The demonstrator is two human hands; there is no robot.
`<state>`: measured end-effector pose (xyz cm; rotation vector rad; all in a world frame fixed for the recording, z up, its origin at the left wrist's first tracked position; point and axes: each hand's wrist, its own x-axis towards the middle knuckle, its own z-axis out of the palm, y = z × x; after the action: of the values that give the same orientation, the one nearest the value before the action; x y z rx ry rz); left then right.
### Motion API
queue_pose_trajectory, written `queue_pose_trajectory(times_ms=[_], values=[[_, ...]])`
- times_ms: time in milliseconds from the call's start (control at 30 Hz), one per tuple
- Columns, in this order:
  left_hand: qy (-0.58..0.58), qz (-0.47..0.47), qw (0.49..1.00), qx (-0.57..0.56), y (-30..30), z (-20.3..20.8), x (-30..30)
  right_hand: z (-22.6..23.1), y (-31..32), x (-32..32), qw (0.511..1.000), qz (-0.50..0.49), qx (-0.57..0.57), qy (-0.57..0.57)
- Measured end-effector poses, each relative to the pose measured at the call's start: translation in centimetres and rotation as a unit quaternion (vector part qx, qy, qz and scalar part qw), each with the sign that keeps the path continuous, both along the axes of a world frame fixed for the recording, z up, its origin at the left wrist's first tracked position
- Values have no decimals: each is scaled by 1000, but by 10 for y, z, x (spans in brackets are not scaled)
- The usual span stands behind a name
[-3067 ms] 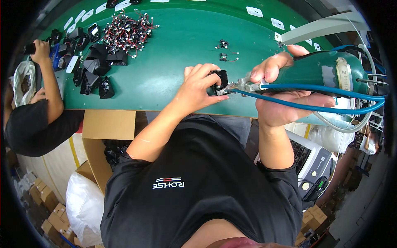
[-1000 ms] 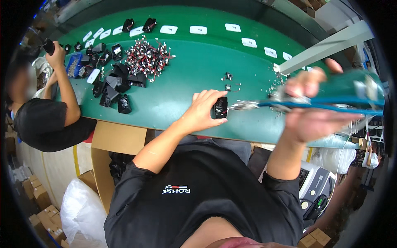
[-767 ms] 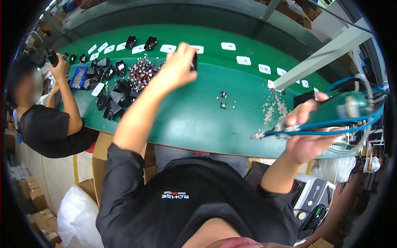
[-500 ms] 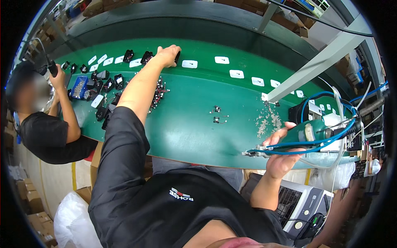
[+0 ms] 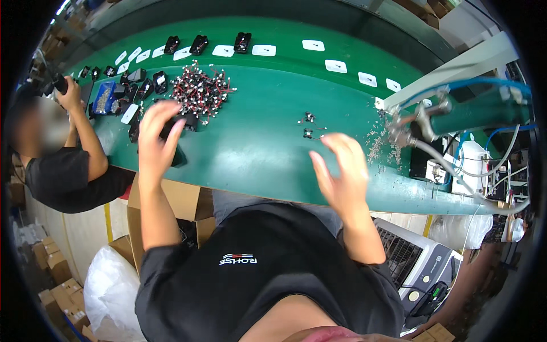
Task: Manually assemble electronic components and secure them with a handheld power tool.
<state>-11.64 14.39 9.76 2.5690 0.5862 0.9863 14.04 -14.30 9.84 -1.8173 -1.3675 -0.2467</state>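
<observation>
My left hand (image 5: 156, 139) is over the left part of the bench, thumb and fingers apart, beside a black plastic housing (image 5: 190, 122) and other dark housings partly hidden by it. My right hand (image 5: 345, 174) has its fingers apart and hovers just below two small black parts with thin wires (image 5: 308, 134); its fingertips come close to one wire. A big pile of small parts with red and black wires (image 5: 199, 91) lies beyond my left hand. Right of my right hand hangs a green hand-held power tool (image 5: 473, 117) with blue and grey hoses.
Along the far green strip lie white cards (image 5: 264, 51) and several open black housings (image 5: 243, 42). Small screws (image 5: 383, 142) are scattered before a slanted post (image 5: 456, 71). At left another person (image 5: 62, 148) works near a blue tray of small pieces (image 5: 104, 98). A cardboard box (image 5: 179, 199) stands below the bench.
My left hand has left a black housing on the far strip and come back toward the near left. My right hand has let go of the power tool, now hanging at right, and moved left.
</observation>
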Motion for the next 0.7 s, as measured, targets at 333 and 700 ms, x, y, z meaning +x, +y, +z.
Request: queue_pose_trajectory(times_ms=[333,700], values=[[108,222,966,-78,-53,-76,-104,-92,31,23,990,-57,-107,-67],[128,322,938,10,-64,-86,-68,-84,2,-24,995,-18,-97,-33]])
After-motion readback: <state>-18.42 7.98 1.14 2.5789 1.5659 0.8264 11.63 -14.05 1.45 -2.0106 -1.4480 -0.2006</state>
